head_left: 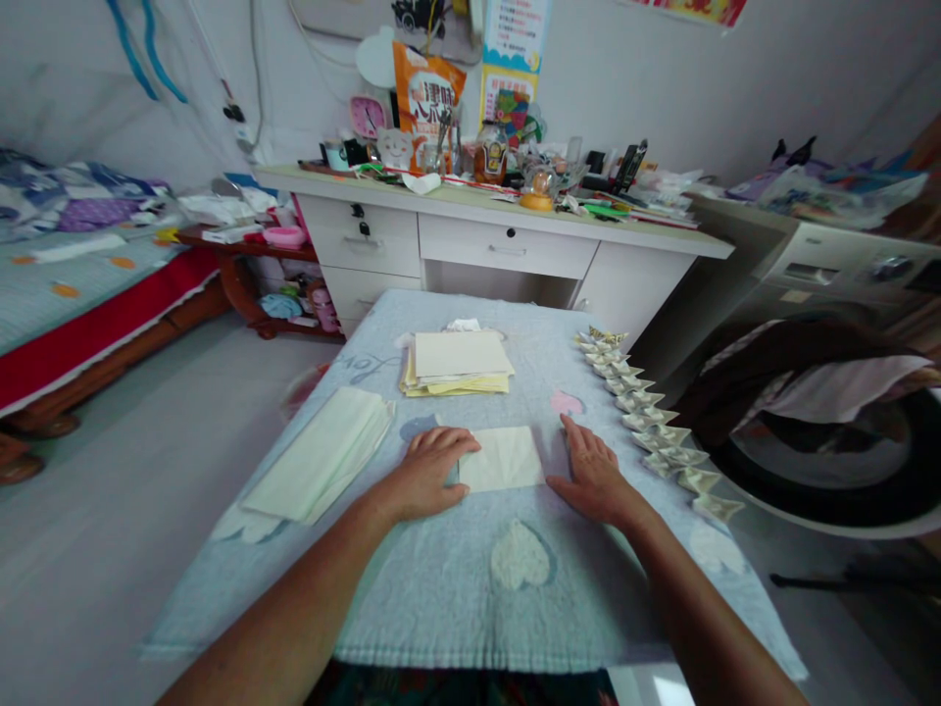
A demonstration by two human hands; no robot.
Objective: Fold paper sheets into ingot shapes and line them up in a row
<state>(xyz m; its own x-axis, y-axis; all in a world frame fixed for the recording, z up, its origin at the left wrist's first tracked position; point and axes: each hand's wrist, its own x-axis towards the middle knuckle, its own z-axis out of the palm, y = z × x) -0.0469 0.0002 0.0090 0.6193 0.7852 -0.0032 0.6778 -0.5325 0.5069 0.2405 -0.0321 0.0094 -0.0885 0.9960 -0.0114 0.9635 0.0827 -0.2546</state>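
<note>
A cream sheet of paper (501,459) with faint creases lies flat on the cloth-covered table (441,588). My left hand (433,473) rests at its left edge, fingers stretched out and thumb near the lower corner. Beside the right edge lies my right hand (594,473), palm down with its fingers spread. Behind the sheet is a stack of cream and yellow paper (460,358). Longer pale sheets (323,456) are piled to the left. A row of folded paper boats (651,417), or similar pointed shapes, runs along the table's right side.
A white desk (360,235) with jars, a snack bag (426,93) and clutter stands beyond the table. To the right is a washing machine (830,255) with its round door open and cloth hanging out. A bed (95,304) is at the left.
</note>
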